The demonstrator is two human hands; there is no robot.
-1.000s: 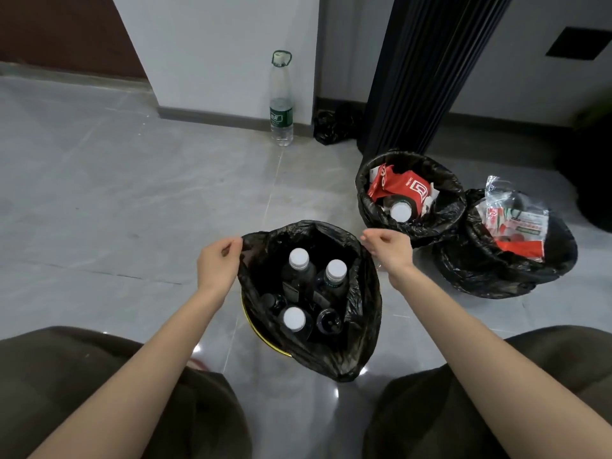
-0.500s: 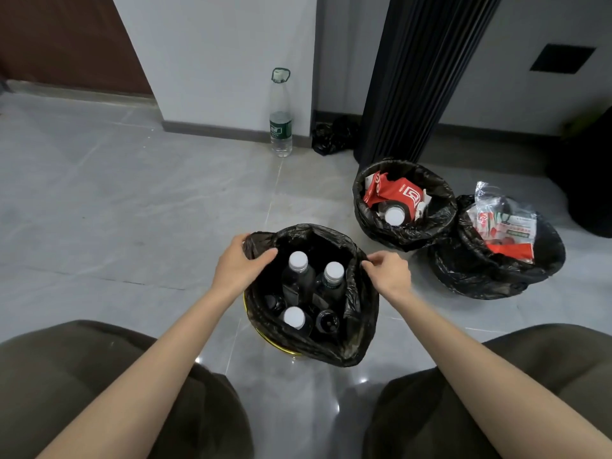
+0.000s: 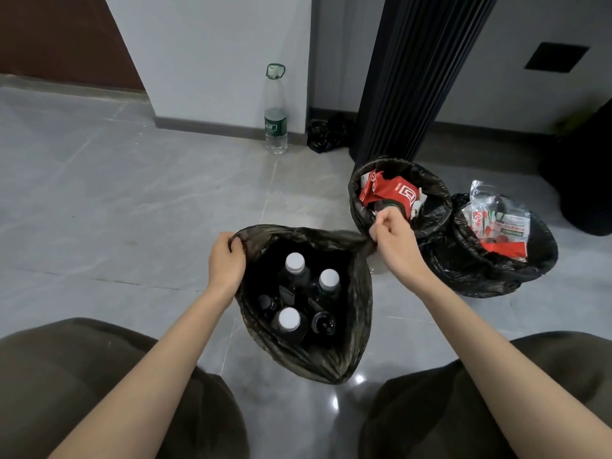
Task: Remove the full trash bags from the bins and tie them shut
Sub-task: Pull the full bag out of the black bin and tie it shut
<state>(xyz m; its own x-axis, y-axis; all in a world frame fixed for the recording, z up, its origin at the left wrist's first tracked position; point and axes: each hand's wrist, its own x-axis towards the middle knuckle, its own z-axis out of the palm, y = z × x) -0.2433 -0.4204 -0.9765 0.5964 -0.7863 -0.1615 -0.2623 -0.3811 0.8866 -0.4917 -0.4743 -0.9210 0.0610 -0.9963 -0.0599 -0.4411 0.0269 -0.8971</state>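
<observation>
Head view, trash bag: the black trash bag (image 3: 359, 313) hangs between my knees, low over the grey floor (image 3: 132, 210). Its mouth is pulled wide open. I see no bin around it from here.
Left hand: my left hand (image 3: 227, 261) pinches the left corner of the rim, fingers curled around bunched plastic.
Right hand: my right hand (image 3: 394, 240) pinches the right corner in the same way, a little higher and farther from me.
Contents: capped bottles (image 3: 294, 263) stand upright inside, so I think the bag is heavy at the bottom.
Step in hand: I judge that I am closing the mouth before I knot it.
How to do it well: I should bring both corners together above the bottles, leave enough loose plastic for the knot, and pull evenly so the thin film does not tear.
Waiting: the second bag (image 3: 433, 213) and the third bag (image 3: 496, 279) sit open on the right, both full.
</observation>
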